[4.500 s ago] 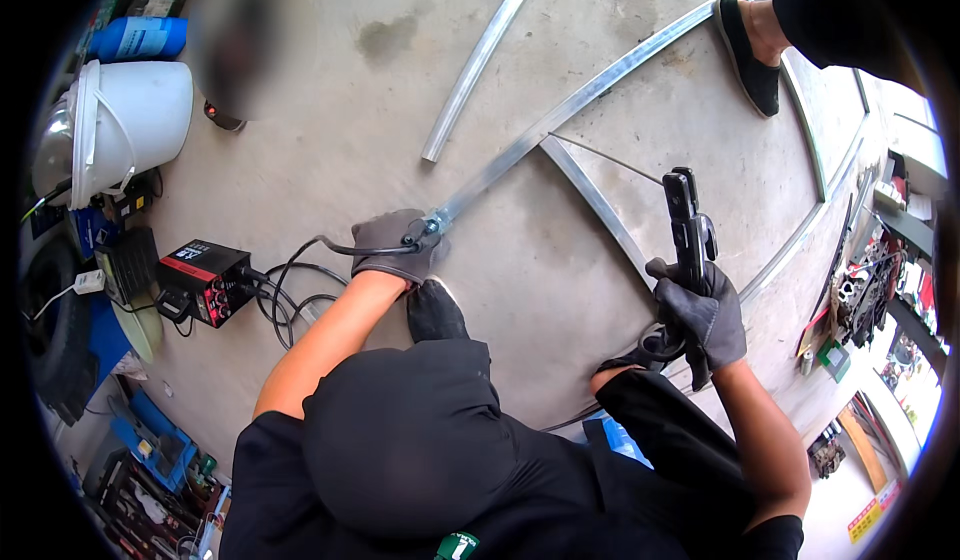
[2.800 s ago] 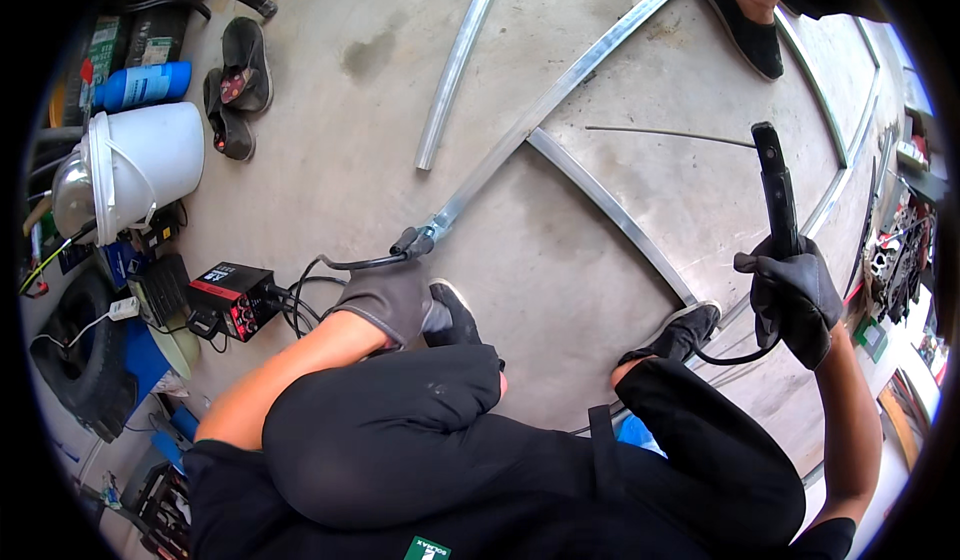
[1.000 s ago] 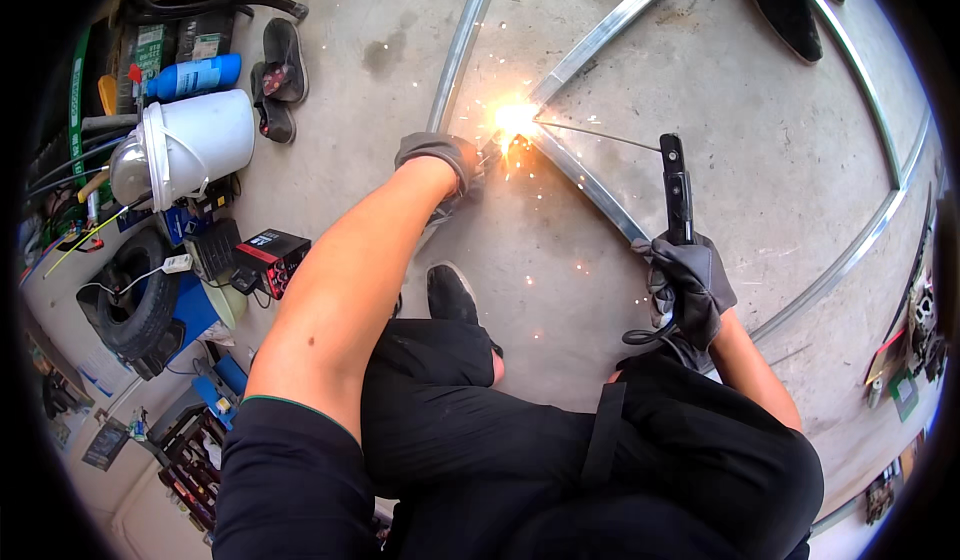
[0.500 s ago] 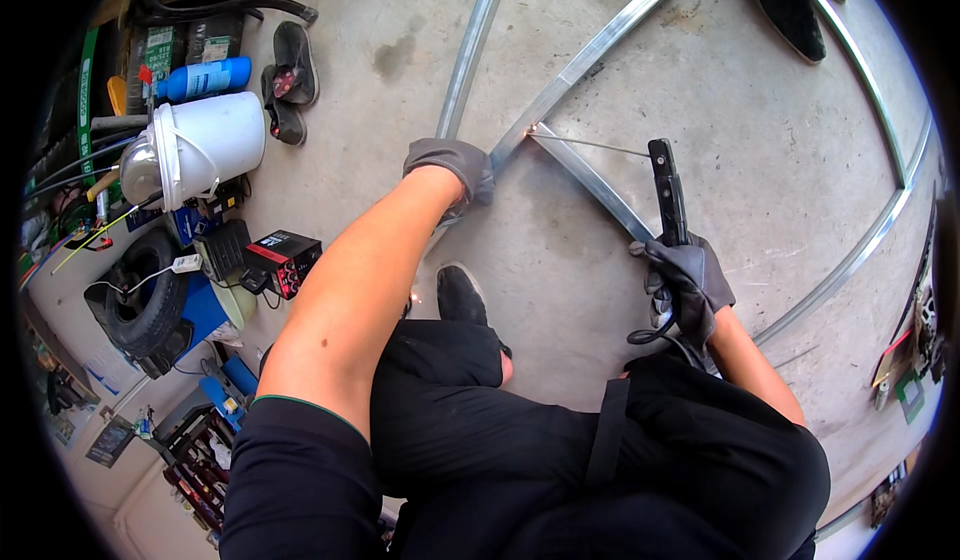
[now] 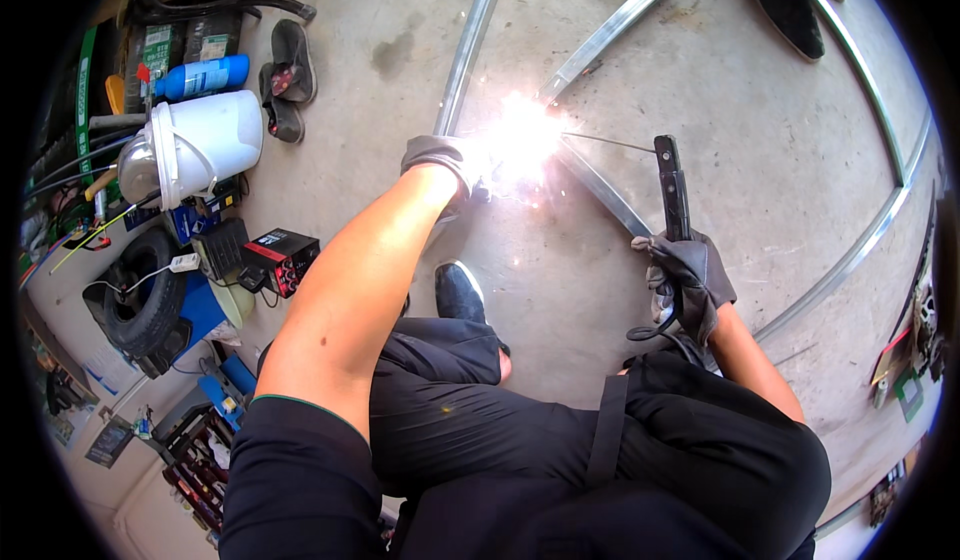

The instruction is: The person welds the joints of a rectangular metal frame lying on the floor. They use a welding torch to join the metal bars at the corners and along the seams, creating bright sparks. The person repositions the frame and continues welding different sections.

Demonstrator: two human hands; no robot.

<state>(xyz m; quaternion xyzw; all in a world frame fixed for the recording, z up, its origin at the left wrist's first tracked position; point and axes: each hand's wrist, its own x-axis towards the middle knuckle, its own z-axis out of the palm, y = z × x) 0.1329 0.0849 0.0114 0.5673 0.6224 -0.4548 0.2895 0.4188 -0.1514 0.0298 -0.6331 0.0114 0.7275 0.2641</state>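
Observation:
My right hand (image 5: 690,275), in a grey glove, is closed around a black welding electrode holder (image 5: 672,185). A thin welding rod (image 5: 610,141) runs left from its jaw into a blazing white arc (image 5: 525,140). The glare hides the joint where a long metal tube (image 5: 620,28) and a shorter metal tube (image 5: 605,188) come together. Just left of the glare, my gloved left hand (image 5: 437,160) is wrapped over the near end of another metal tube (image 5: 473,45). Most of its fingers are hidden behind the hand and the bright light.
A red and black box-shaped machine (image 5: 283,258), a white bucket (image 5: 212,145), a tire (image 5: 145,300) and a pair of shoes (image 5: 292,60) lie to the left. Another person's foot in a black shoe (image 5: 785,10) is at the top right, near more metal tubing (image 5: 850,260).
A small glow at the rod's tip has flared into a large bright arc with sparks. The electrode holder has shifted very slightly; my left hand stays about where it was.

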